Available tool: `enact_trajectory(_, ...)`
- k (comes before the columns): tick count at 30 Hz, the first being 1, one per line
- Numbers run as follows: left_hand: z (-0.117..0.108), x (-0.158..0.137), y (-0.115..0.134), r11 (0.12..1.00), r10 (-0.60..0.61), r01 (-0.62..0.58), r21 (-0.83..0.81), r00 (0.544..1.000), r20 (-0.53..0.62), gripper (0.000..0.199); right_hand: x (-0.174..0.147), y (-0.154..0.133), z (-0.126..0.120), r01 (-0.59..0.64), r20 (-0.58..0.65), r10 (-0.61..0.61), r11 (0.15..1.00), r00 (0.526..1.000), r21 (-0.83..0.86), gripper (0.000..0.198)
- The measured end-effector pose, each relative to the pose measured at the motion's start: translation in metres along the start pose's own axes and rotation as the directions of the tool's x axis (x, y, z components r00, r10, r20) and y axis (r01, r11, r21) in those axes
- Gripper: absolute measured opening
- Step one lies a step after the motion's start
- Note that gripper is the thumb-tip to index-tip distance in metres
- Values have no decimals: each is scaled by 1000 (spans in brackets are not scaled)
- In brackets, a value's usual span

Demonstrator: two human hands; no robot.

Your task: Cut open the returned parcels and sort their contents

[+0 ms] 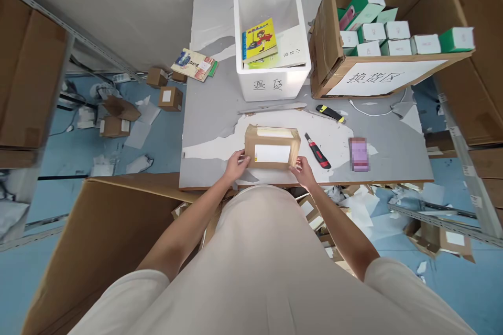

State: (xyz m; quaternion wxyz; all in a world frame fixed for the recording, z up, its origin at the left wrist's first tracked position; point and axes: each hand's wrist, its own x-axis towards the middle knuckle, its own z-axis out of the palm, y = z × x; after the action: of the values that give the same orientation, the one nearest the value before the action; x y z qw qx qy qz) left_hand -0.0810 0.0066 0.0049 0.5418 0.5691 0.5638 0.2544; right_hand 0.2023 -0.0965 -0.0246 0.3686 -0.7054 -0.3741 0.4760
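Observation:
A small brown cardboard box (273,162) with a white label (275,153) on its near side is at the front of the table, between my hands. My left hand (237,163) grips its lower left corner, fingers behind and thumb in front. At the lower right corner, my right hand (302,171) pinches the box in the same way. A red and black utility knife (318,151) lies just right of the box. Farther back rests a yellow and black utility knife (330,113). The pink, blurred-out item (359,154) lies to the right.
A white foam bin (271,86) holding books stands at the back. Beside it, a large carton (326,70) contains several green-and-white boxes. Books (193,64) lie at the table's left edge. An open carton (118,220) stands at lower left; cardboard and paper litter the floor.

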Motion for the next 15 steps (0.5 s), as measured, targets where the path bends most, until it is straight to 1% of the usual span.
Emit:
enact_trajectory(3,1,2,1,991,9,-7,132,1000,-8,46,-4,-7,-4,39,-18,-40,999,999,-17,56)
enact_trajectory(6,6,1,-5,985,-9,11,175,1000,-8,43,-9,-8,-4,19,11,-18,999,1000,-44,60)
enact_trajectory(9,8,-2,-11,989,-30,30,148,1000,0,46,-12,-5,-5,18,22,-17,999,1000,-39,66)
enact_trajectory(11,7,-5,-15,992,-53,51,116,999,9,50,-13,-1,-8,-7,35,7,1000,999,-4,68)
enact_trajectory(13,3,-8,-20,996,-66,65,55,997,27,51,-14,3,-12,-40,66,38,998,997,40,71)
enact_trajectory(15,-2,-12,-26,997,-71,72,-23,995,67,53,-16,6,-15,-61,114,53,996,992,64,74)
